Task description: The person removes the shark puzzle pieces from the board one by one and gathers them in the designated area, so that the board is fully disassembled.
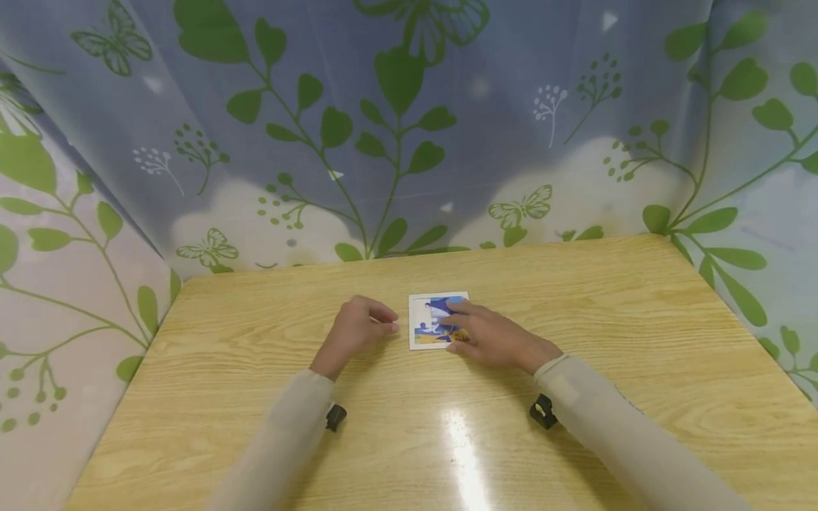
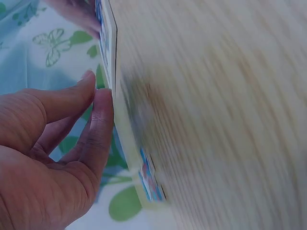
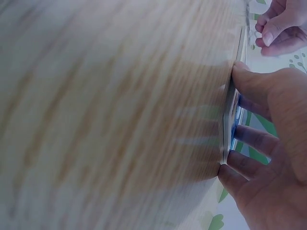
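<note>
A small square jigsaw puzzle in a white-edged tray (image 1: pixel 419 343) lies on the table, with blue, white and orange picture pieces inside. My right hand (image 1: pixel 488 335) rests over its right part, fingers extended across the picture and the thumb at the near edge. From the right wrist view, the fingers (image 3: pixel 249 165) touch the tray's side. Left of the tray hovers my left hand (image 1: pixel 361 328), fingers bent, thumb and index tips close together; nothing distinct shows between them. Past this hand, a loose blue and pink puzzle piece (image 2: pixel 151 177) lies flat on the wood.
The wooden table (image 1: pixel 255 397) extends around the tray, with a bright reflection near the front. A leaf- and butterfly-patterned cloth (image 1: pixel 409 142) hangs behind it and at both sides. Both sleeves carry black wrist mounts (image 1: pixel 543 411).
</note>
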Demonstrator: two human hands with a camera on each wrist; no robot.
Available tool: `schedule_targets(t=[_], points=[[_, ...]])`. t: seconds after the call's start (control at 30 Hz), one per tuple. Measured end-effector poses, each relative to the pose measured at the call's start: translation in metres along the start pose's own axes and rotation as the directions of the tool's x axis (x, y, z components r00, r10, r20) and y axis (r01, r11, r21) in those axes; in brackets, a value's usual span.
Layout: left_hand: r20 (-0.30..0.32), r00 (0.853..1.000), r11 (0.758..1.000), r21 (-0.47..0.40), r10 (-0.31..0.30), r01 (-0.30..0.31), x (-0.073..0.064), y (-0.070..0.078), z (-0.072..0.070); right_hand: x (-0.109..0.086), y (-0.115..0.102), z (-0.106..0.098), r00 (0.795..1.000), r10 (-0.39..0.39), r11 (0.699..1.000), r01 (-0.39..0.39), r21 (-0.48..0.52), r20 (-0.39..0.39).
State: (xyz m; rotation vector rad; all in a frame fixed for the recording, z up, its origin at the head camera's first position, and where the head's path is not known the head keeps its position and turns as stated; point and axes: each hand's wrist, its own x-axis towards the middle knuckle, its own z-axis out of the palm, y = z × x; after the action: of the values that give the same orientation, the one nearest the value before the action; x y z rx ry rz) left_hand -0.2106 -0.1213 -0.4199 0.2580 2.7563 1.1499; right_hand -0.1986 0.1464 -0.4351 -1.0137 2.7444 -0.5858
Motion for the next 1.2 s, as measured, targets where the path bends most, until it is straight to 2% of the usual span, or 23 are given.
schedule_targets(t=[0.17, 0.33, 0.53, 0.87, 1.2], points=[[0.021, 0.999, 0.999, 0.001, 0.038, -0.038, 0.002, 0.006, 0.011, 0.000, -0.001, -0.001, 1.000, 0.007, 1.000, -0.007, 0.005, 0.002], [0.060, 0.998, 1.000, -0.009, 0.030, -0.029, 0.002, 0.010, 0.020, -0.001, -0.001, -0.001, 1.000, 0.009, 1.000, -0.009, 0.009, 0.002], [0.065, 0.998, 0.999, 0.020, 0.024, -0.026, 0.005, 0.013, 0.029, -0.001, -0.001, -0.001, 1.000, 0.006, 1.000, -0.006, 0.013, -0.003], [0.062, 0.998, 0.999, 0.035, 0.021, -0.024, 0.004, 0.018, 0.031, 0.000, -0.002, -0.001, 1.000, 0.004, 1.000, -0.004, 0.013, -0.001], [0.059, 0.998, 0.999, 0.034, -0.034, 0.032, 0.007, 0.018, 0.034, 0.001, -0.001, -0.001, 1.000, -0.001, 1.000, 0.001, 0.011, 0.001]])
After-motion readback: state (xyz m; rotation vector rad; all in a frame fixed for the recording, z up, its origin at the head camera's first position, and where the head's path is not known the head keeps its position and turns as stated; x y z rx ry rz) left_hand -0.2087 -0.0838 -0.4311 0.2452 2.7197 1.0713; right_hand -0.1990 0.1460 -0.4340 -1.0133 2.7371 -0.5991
